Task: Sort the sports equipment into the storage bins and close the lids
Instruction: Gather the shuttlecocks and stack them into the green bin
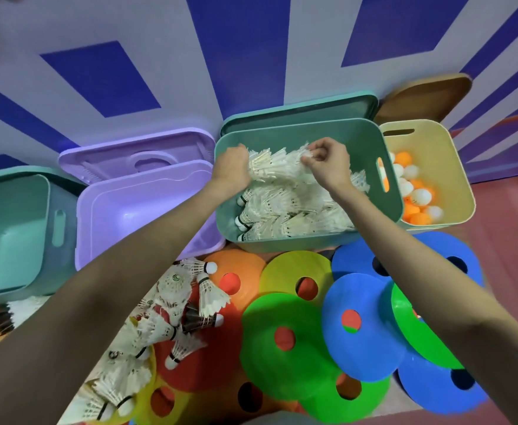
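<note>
Green bin (374, 142) holds shuttlecocks (285, 216); cream bin (454, 167), balls (420, 197).

Two bare forearms — left hand (232, 167), right hand (328, 164) — no sleeves.

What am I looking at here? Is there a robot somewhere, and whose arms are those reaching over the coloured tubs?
No robot: a person wears a camera on the head, looking down at their own arms. The left hand and right hand hold white shuttlecocks over the green bin, already well filled. Right of it, a cream bin holds orange and white balls. A purple bin and a teal bin look empty. More loose shuttlecocks and flat coloured discs lie on the floor.
</note>
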### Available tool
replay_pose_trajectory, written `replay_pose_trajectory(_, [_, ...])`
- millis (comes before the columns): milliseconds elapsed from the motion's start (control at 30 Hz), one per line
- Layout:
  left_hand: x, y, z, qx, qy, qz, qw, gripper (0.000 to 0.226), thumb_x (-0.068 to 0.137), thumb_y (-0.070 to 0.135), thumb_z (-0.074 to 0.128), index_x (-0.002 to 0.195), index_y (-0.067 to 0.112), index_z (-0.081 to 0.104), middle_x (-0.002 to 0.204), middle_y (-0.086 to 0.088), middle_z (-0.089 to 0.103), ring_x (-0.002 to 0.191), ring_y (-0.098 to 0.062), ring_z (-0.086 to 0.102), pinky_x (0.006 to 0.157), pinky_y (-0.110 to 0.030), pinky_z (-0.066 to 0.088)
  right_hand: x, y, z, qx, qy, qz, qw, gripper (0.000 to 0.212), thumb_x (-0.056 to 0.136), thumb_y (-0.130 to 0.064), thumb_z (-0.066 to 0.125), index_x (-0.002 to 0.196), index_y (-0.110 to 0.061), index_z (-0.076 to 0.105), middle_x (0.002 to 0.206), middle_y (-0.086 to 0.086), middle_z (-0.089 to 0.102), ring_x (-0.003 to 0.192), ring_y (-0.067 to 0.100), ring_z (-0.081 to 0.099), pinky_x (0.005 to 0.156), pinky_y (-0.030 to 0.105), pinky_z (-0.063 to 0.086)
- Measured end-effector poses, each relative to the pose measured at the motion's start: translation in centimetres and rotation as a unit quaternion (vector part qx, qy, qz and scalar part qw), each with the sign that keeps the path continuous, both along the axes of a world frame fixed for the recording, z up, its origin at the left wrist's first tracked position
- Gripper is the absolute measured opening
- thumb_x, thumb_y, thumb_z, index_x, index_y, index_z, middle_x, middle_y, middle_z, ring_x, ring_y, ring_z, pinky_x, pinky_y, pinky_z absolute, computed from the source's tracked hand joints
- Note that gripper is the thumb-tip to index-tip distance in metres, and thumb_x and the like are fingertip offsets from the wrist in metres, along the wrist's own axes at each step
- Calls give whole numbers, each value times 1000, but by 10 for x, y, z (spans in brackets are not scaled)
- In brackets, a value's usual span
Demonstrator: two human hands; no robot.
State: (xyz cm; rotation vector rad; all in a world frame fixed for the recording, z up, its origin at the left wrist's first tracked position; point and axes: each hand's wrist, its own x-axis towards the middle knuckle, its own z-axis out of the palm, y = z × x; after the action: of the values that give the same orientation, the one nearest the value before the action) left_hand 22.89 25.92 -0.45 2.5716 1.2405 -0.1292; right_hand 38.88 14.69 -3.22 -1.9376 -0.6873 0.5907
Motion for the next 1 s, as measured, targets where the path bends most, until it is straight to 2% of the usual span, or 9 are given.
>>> replay_pose_trajectory(167, [14, 1, -13, -29, 67, 10, 997, 35, 83, -8, 56, 116, -10, 46, 114, -27, 60, 107, -44, 59, 82, -43, 48, 2, 11, -11, -34, -5, -8, 999, 18, 79, -7, 75, 88, -16, 61, 65, -9, 54, 60, 3, 51, 67, 23, 47])
replay_pose_trajectory(267, [19, 0, -20, -47, 88, 8, 995, 37, 85, -5, 56, 119, -11, 43, 120, -26, 57, 111, -41, 58, 86, -42, 47, 1, 15, -15, -70, -21, 1, 997, 17, 80, -9, 74, 95, -12, 66, 70, -5, 57, 68, 11, 55, 71, 24, 47])
replay_pose_trajectory(400, [20, -3, -24, -97, 116, -24, 988, 30, 84, -7, 56, 114, -10, 52, 118, -23, 59, 110, -36, 59, 83, -35, 49, -2, 12, -15, -137, -51, 48, 988, 29, 87, -9, 67, 116, -7, 65, 99, 9, 67, 94, 21, 62, 90, 28, 48])
replay_pose_trajectory(467, [18, -4, -25, -117, 129, -34, 984, 23, 83, -8, 57, 106, -8, 57, 114, -22, 61, 105, -34, 61, 79, -34, 49, -5, 9, -10, -157, -59, 75, 983, 38, 90, -8, 61, 127, -6, 58, 120, 12, 64, 111, 24, 59, 99, 29, 43])
replay_pose_trajectory(533, [15, -5, -24, -113, 125, -31, 985, 22, 83, -6, 59, 105, -5, 57, 113, -21, 61, 103, -34, 61, 78, -34, 49, -10, 7, -5, -174, -70, 97, 978, 46, 91, -9, 58, 137, -5, 49, 133, 14, 57, 122, 27, 54, 106, 33, 40])
replay_pose_trajectory(633, [9, -5, -14, -81, 81, -23, 993, 27, 85, -6, 53, 111, -6, 51, 117, -23, 57, 107, -37, 57, 78, -38, 45, -17, 2, 2, -197, -108, 120, 967, 55, 92, -11, 56, 143, -2, 36, 138, 18, 50, 127, 34, 47, 107, 38, 37])
replay_pose_trajectory(767, [-10, -5, 4, -35, -31, -28, 999, 32, 84, 1, 53, 116, -4, 52, 119, -22, 57, 109, -38, 55, 86, -42, 47, -40, -10, 18, -207, -196, 140, 948, 55, 93, -18, 56, 139, 1, 34, 131, 24, 48, 124, 39, 42, 104, 42, 34])
replay_pose_trajectory(867, [-40, -17, 19, 5, -135, -16, 991, 33, 87, 8, 55, 120, 3, 57, 122, -15, 61, 112, -31, 56, 93, -40, 46, -67, -22, 33, -156, -248, 162, 942, 54, 93, -19, 56, 139, 0, 35, 131, 23, 46, 122, 38, 42, 103, 41, 33])
replay_pose_trajectory(1000, [-101, -42, 32, 34, -285, 19, 958, 24, 88, 10, 57, 110, 7, 63, 111, -10, 65, 103, -24, 59, 87, -36, 48, -110, -45, 48, -60, -299, 202, 931, 50, 89, -13, 57, 135, 2, 42, 126, 22, 49, 119, 38, 45, 102, 39, 33])
